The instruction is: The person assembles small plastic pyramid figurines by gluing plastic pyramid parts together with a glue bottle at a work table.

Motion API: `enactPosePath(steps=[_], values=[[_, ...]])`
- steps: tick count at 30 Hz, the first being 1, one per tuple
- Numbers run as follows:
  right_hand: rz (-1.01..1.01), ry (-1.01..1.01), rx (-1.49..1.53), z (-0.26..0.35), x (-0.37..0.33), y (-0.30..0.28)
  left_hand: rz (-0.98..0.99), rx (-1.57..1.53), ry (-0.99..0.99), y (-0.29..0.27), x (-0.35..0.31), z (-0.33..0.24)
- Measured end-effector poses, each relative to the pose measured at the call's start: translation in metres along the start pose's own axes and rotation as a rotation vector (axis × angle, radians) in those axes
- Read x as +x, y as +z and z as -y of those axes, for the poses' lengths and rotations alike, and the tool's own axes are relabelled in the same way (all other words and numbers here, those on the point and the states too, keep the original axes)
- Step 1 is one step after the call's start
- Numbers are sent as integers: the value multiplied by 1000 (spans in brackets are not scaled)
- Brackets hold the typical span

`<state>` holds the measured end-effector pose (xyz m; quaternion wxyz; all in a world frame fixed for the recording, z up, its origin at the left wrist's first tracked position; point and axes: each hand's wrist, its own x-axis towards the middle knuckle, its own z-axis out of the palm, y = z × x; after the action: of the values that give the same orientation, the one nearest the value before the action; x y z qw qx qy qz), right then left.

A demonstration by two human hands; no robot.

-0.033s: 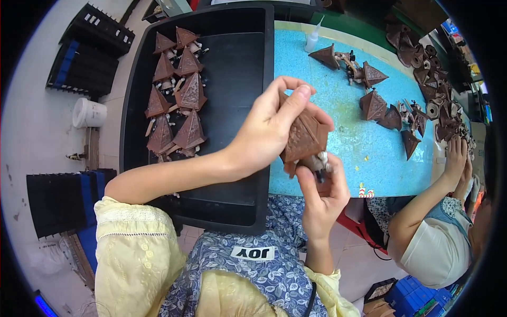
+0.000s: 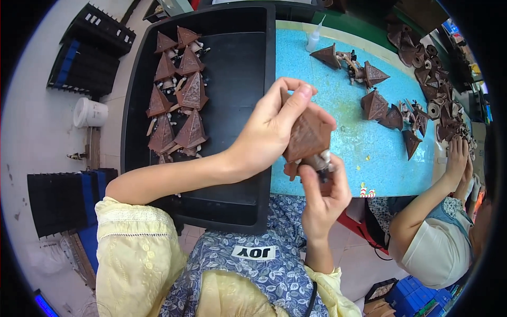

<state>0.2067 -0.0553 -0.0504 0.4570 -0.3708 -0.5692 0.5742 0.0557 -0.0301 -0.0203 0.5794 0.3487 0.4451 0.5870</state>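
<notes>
Between my hands is a small ornament with a brown, pointed, textured roof [image 2: 310, 138] and a pale and dark lower part [image 2: 320, 160]. My left hand [image 2: 272, 124] is wrapped over the roof from above, thumb on its top. Below it, my right hand [image 2: 323, 198] pinches the lower part between thumb and fingers. The ornament is held tilted above the edge where the black tray [image 2: 232, 68] meets the blue table mat [image 2: 301, 68]. Two columns of similar brown-roofed ornaments [image 2: 191, 95] lie in the tray's left half.
More brown-roofed pieces [image 2: 375, 105] lie on the mat, near a clear squeeze bottle [image 2: 313, 39] with a thin nozzle. A heap of brown parts [image 2: 435, 90] lines the far right. Beside it, a co-worker's hands [image 2: 458, 161] are busy. Black crates [image 2: 84, 58] and a white bucket [image 2: 90, 113] stand left.
The ornament has shifted very slightly in my hands, its roof a little blurred. Both hands keep their hold.
</notes>
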Motion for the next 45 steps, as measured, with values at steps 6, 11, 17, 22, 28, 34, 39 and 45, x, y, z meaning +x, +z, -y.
enactPosePath(steps=[6, 11, 17, 22, 28, 34, 39, 45], values=[[-35, 281, 627, 16, 6, 6, 101, -31, -121, 0, -11, 8], [-94, -25, 38, 1, 4, 3, 104, 27, -108, -4, -9, -2], [-161, -534, -495, 5, 3, 12, 336, 104, -153, -23, -12, -11], [-56, -544, -488, 12, -5, 23, 166, 62, -14, -25, -32, -9], [-23, -430, -557, 16, -9, 15, -98, 1052, -420, -45, -72, -101], [-99, -351, -508, 4, 2, 8, 121, 1710, -550, -75, -132, -10], [-213, -280, -612, -5, 22, -22, 49, 1976, -444, -83, -135, 12], [-423, -434, -1148, -49, 115, -110, 301, 1519, -691, -80, -116, -42]])
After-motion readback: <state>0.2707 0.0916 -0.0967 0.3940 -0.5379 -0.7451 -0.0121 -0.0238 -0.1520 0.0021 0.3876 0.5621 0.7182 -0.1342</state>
